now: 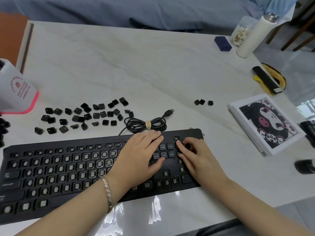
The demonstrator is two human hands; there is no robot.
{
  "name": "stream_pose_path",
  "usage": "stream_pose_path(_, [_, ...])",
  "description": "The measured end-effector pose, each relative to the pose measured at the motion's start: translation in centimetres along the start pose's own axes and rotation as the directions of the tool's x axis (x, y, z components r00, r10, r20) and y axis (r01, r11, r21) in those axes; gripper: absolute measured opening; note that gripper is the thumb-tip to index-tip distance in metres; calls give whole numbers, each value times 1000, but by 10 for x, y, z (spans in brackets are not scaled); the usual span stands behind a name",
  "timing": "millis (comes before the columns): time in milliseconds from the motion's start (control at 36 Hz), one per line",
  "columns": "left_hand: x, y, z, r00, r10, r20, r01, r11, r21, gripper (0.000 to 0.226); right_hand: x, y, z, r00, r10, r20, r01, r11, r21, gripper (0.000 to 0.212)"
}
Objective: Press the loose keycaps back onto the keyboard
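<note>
A black keyboard (59,169) lies along the near edge of the white table, most of its key sockets bare. Several keycaps around Home, End and Delete (163,151) sit in place. My left hand (139,159) rests flat on the keyboard just left of that block, fingers spread, thumb by the Delete key. My right hand (192,155) is on the number pad, fingertips bent down onto a keycap there; the cap itself is mostly hidden. Several loose black keycaps (81,116) lie scattered beyond the keyboard at left. Three more keycaps (202,102) sit at right.
The keyboard's coiled USB cable (146,124) lies just behind it. A white cup with pink base (18,92) stands at left. A framed picture (265,123), black brush (267,80), white bottle (254,36), cotton swab jar (240,33) and blue box (222,43) are at right.
</note>
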State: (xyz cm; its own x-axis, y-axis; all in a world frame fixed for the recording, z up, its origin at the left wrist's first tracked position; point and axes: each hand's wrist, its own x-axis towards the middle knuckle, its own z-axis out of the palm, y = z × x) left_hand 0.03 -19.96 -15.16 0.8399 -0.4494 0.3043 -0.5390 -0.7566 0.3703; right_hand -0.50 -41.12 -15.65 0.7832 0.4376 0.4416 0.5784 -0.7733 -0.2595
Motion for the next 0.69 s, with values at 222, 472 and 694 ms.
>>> stream_pose_path(222, [0,0,0,1000,-3,8,3,1000,0,52,-1,-1,-2,1000,9,15,-9,1000,9,31])
stream_pose_path(472, [0,1,0,1000,-4,0,4,1000,-2,52,1,-2,-6,997,10,78,-8,1000,-26,29])
stream_pose_path(694, [0,0,-1,1000,-1,-11,1,1000,-12,50,27,-2,-25,944,221,243,-263,953,154,29])
